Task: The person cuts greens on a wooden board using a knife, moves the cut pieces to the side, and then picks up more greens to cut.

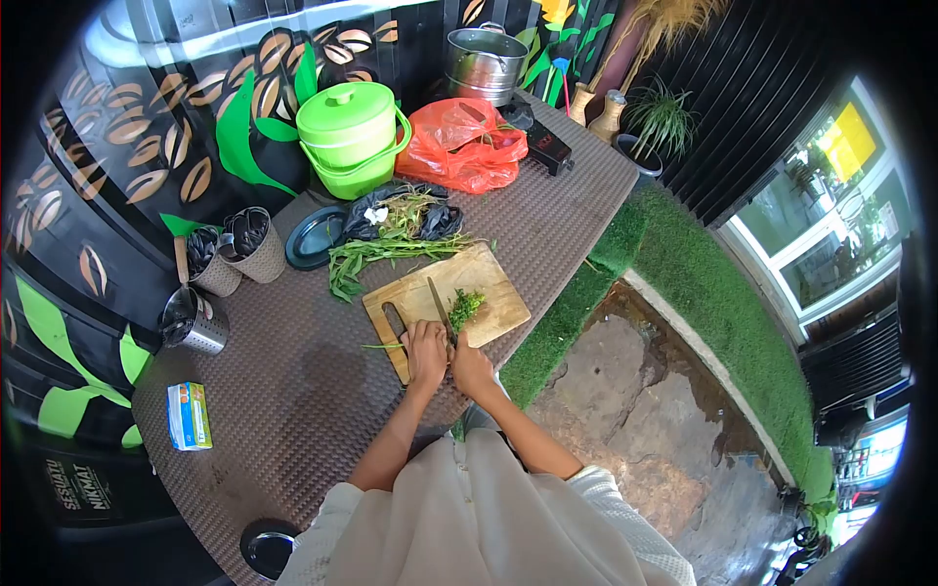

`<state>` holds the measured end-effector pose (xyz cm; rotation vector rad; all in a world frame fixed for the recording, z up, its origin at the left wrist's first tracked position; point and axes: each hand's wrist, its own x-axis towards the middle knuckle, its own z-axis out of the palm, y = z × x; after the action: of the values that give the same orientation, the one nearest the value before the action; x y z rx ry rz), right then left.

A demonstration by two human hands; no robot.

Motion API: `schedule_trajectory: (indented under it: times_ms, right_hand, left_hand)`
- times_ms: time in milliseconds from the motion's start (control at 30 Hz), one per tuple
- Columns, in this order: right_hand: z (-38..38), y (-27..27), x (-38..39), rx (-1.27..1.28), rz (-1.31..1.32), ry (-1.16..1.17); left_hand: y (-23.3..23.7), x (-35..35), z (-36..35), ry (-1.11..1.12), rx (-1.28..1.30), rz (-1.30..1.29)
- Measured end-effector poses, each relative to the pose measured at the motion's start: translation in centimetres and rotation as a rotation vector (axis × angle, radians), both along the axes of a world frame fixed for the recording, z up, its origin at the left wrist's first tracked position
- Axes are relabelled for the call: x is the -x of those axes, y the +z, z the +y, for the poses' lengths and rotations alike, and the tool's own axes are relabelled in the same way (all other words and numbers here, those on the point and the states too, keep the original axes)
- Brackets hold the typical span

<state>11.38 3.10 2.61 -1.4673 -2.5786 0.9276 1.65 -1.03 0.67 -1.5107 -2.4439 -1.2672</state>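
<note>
A wooden cutting board (500, 281) lies near the table's right edge, turned at an angle. My right hand (473, 367) is closed round the handle of a knife (439, 301), whose blade points away from me across the board. Just to its left, my left hand (426, 350) is closed over green stems (383, 346); their thin end pokes out on the left, and the rest is hidden under the fingers. Chopped greens (467, 309) sit in a small heap right of the blade. Beyond the board lies a bunch of leafy stems (391, 252).
Behind the stems are a black plastic bag (442, 221), a dark oval plate (315, 237), a lidded green bucket (346, 137), a red plastic bag (459, 146) and a metal pot (486, 64). Utensil holders (210, 320) and a tissue pack (189, 416) stand left.
</note>
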Motion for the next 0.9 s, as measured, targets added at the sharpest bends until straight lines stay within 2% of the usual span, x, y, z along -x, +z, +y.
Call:
schedule_trajectory:
  times_ms: [167,300,533,733,800,900]
  right_hand:
    - [-0.1,-0.4,-0.1,-0.055,0.009,-0.016]
    - [0.7,-0.3,-0.3,-0.090,-0.035,0.038]
    - [3.0,0.8,-1.0,-0.101,-0.062,0.169]
    - [1.3,1.5,-1.3,-0.097,-0.040,0.110]
    - [0.8,1.6,-1.6,-0.106,-0.036,0.108]
    - [-0.6,1.2,-1.7,-0.137,-0.035,0.079]
  left_hand:
    - [-0.2,0.2,-0.1,-0.030,-0.029,0.012]
    - [-0.4,0.5,-0.1,0.010,-0.114,-0.067]
    - [-0.1,0.8,-1.0,-0.058,-0.074,-0.002]
    - [-0.3,1.2,-1.3,-0.090,-0.080,-0.099]
    - [-0.4,1.4,-1.2,-0.086,-0.088,-0.241]
    - [0.1,1.2,-1.4,-0.058,-0.107,-0.129]
